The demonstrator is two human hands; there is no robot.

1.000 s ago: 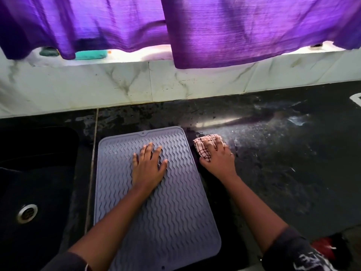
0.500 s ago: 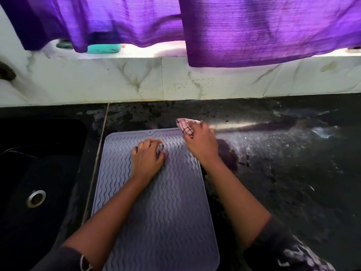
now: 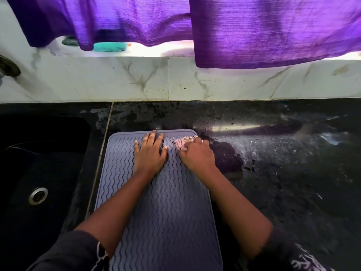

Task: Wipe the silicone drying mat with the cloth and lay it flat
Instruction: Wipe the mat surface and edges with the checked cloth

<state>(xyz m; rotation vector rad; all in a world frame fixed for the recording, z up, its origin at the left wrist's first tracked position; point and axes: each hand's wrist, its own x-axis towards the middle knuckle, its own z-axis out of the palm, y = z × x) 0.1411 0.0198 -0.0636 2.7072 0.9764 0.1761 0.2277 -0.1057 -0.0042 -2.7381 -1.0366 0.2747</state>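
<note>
A grey-purple silicone drying mat (image 3: 162, 208) with wavy ridges lies flat on the dark counter, its long side running away from me. My left hand (image 3: 149, 153) presses palm-down on the mat's far middle, fingers spread. My right hand (image 3: 197, 156) sits just to its right, on the mat's far right corner, closed over a pink checked cloth (image 3: 182, 142) that pokes out beyond the fingers and rests on the mat.
A black sink (image 3: 39, 173) with a metal drain (image 3: 38, 195) lies left of the mat. The wet black counter (image 3: 283, 163) stretches right. A marble backsplash (image 3: 175, 83) and purple curtains (image 3: 254, 30) stand behind; a teal soap bar (image 3: 109, 46) sits on the sill.
My right hand carried the cloth from the counter beside the mat up past its far edge and now down onto the mat's far right corner. My left hand slid farther up the mat and flattened.
</note>
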